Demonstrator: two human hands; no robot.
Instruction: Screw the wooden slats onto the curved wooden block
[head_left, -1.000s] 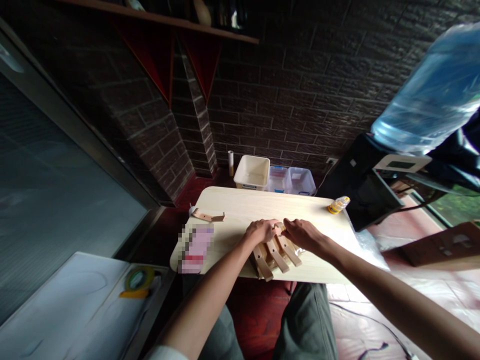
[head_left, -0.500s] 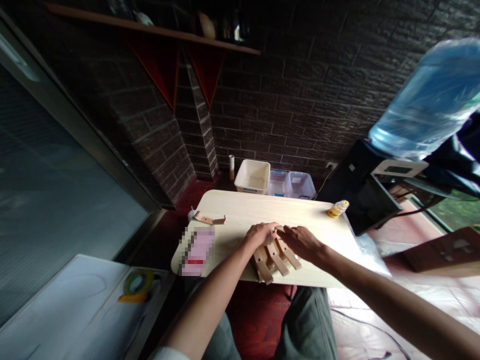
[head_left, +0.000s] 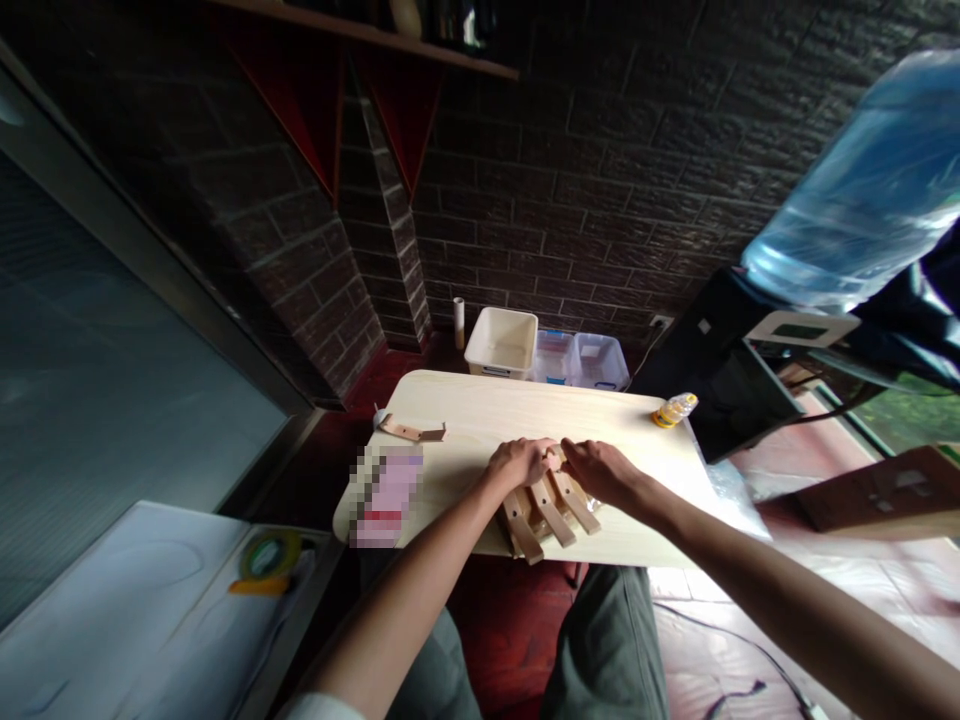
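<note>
Several bent wooden slats (head_left: 553, 518) with dark holes lie side by side near the table's front edge, over what looks like clear plastic wrap. At their far ends my left hand (head_left: 519, 463) is closed, thumb and fingers pinching the end of one slat. My right hand (head_left: 600, 470) meets it from the other side, its fingers curled down on the same spot. Both sets of fingertips almost touch, and they hide the slat ends. Apart from these, a single bent wooden piece (head_left: 411, 432) with holes rests at the table's far left.
The pale table (head_left: 487, 395) has a pixelated pink item (head_left: 390, 495) on its left and a small yellow-capped bottle (head_left: 675, 410) at the far right. Behind it stand a cream bin (head_left: 501, 345) and clear tubs (head_left: 598, 362). A water dispenser (head_left: 799, 330) is to the right.
My right hand's fingers, stretched over the slat ends before, are now more curled in toward my left hand. The view has shifted slightly; the slats stay in about the same place.
</note>
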